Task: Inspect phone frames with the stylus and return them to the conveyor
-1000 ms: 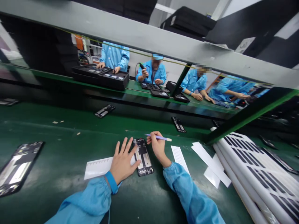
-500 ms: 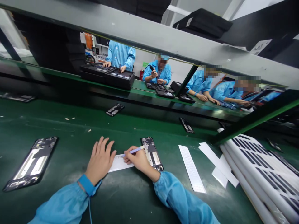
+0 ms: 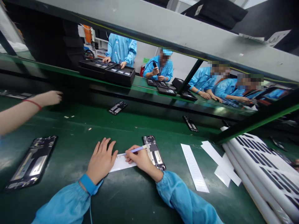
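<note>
My left hand [image 3: 101,160] lies flat with fingers spread, pressing on the left end of a white sticker sheet [image 3: 123,165]. In my right hand [image 3: 139,159] is a slim lavender pen-like tool [image 3: 136,150], gripped between thumb and fingers. Its tip points left at the upper edge of the sheet; the pale other end sticks out over an opened phone [image 3: 153,147]. That phone lies just behind my right hand, partly covered by it, its inner parts showing. What the tool tip touches is too small to make out.
Another opened phone [image 3: 32,161] lies at left; more rest farther back. A printed label sheet [image 3: 195,168], white strips [image 3: 220,158] and stacked white slotted trays [image 3: 263,168] are at right. A co-worker's arm [image 3: 21,112] reaches in from the left. A green post [image 3: 254,119] crosses at right.
A co-worker's bare arm has come in from the left above the bench. Both my hands, the tool and the sheet keep their places; the view has shifted slightly.
</note>
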`<state>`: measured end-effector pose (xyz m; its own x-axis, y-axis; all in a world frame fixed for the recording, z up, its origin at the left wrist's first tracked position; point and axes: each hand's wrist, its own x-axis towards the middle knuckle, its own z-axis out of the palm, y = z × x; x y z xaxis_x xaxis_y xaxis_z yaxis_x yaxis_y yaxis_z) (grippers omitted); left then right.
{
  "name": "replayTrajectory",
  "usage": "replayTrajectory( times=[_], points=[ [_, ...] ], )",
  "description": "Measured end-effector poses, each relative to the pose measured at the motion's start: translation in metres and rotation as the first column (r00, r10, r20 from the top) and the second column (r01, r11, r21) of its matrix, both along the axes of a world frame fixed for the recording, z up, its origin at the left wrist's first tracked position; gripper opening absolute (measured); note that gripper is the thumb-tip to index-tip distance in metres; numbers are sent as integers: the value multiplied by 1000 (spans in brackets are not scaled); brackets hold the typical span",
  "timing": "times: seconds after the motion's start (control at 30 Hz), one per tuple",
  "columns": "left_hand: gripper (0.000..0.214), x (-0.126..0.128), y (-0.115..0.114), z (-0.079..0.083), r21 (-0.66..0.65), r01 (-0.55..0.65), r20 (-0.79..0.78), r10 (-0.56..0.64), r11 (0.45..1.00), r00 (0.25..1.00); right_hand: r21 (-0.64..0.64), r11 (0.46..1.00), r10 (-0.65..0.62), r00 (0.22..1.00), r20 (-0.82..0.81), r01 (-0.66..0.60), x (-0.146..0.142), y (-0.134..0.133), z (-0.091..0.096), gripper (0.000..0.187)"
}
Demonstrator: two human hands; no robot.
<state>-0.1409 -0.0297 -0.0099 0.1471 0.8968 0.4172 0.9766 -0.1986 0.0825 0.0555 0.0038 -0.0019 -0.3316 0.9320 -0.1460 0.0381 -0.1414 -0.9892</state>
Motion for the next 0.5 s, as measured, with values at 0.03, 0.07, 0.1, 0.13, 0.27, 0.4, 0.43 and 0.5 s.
replayTrajectory(
  times=[0.03, 0.07, 0.1, 0.13, 0.27, 0.4, 0.43, 0.5],
  points=[
    [46, 0, 0, 0, -2, -1, -3, 1, 1000, 1000, -5, 1000, 1, 1000, -9, -1, 0, 0, 1, 43],
    [46, 0, 0, 1, -3, -2, -5, 2, 1000, 1000, -8, 1000, 2, 1000, -19, -2, 0, 0, 1, 42],
    [46, 0, 0, 1, -4, -2, -7, 2, 1000, 1000, -12, 1000, 3, 1000, -30, -3, 0, 0, 2, 42],
    [46, 0, 0, 1, -4, -1, -8, 1, 1000, 1000, -15, 1000, 5, 999, -40, -6, -1, 0, 2, 42],
    [46, -1, 1, 2, -4, 5, -12, -5, 1000, 1000, -35, 999, 0, 998, -64, -2, -1, 0, 4, 42],
    [45, -2, 1, 2, 3, 4, -7, -4, 1000, 1000, -29, 1000, -5, 997, -81, 3, 0, 0, 8, 43],
    [45, -2, 1, 2, 4, 5, -6, -5, 1000, 1000, -23, 1000, -10, 997, -82, 8, 2, -1, 9, 43],
    [45, -3, 2, 2, 7, 7, 0, -7, 1000, 1000, -12, 1000, -27, 996, -81, 27, 5, -2, 11, 44]
  ],
)
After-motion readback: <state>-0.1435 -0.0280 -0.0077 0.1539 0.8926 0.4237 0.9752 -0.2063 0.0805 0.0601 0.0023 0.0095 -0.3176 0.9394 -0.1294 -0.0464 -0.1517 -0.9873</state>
